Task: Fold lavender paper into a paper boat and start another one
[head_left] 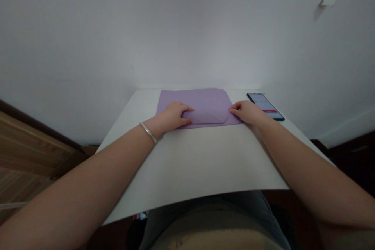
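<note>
White tabletop (211, 160) against pale wall (187, 39), purple paper (202, 99) near far edge; my left hand (174, 115) rests on it, thumb spread from fingers; my right hand (247, 112) pinches its right edge, smartphone (268, 106) just beside

White table (205, 160) | purple paper (206, 103): lying near far edge | phone (266, 105): face up, right of paper
</note>
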### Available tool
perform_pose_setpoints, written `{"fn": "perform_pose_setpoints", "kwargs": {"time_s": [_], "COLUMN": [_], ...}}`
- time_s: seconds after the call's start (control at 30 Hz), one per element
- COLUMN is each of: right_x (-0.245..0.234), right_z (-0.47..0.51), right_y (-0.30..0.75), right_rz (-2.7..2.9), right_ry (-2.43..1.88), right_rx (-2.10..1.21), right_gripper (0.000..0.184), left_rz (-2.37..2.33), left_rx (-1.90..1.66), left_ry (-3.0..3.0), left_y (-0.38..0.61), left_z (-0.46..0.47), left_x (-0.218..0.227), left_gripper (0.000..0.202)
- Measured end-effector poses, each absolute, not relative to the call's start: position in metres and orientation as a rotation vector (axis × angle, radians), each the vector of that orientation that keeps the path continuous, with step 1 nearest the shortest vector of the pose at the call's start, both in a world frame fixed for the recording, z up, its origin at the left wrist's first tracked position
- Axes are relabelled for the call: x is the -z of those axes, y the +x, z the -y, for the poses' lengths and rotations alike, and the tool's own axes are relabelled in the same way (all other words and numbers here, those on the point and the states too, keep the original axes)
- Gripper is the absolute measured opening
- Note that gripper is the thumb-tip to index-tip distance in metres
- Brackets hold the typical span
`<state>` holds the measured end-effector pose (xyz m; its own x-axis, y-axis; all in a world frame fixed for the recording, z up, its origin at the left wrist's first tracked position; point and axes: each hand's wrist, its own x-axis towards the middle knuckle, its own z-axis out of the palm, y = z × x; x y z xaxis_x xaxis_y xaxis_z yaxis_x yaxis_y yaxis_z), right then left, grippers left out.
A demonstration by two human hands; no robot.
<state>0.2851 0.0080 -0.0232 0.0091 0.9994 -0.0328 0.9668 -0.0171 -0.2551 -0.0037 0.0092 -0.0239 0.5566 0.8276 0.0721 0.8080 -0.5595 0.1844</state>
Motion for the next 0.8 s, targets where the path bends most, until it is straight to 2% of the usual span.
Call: {"fn": "perform_pose_setpoints", "kwargs": {"time_s": [0.17,0.33,0.57,0.8], "right_x": [0.027,0.030,0.031,0.023], "right_z": [-0.007,-0.008,-0.004,0.008], "right_y": [0.287,0.288,0.284,0.270], "right_rz": [2.112,2.113,2.088,1.904], "right_ry": [-2.133,-2.134,-1.950,-1.444], "right_rx": [-0.199,-0.186,0.008,-0.532], "right_gripper": [0.026,0.027,0.026,0.024], "left_rz": [-1.518,-1.557,-1.598,-1.538], "left_rx": [-0.155,-0.265,-0.477,-0.915], "left_ry": [2.479,2.286,2.162,2.306], "left_y": [-0.011,-0.014,-0.010,-0.004], "left_z": [-0.013,-0.013,-0.012,-0.010], "left_x": [0.019,0.017,0.018,0.021], "left_gripper": [0.043,0.025,0.019,0.018]}}
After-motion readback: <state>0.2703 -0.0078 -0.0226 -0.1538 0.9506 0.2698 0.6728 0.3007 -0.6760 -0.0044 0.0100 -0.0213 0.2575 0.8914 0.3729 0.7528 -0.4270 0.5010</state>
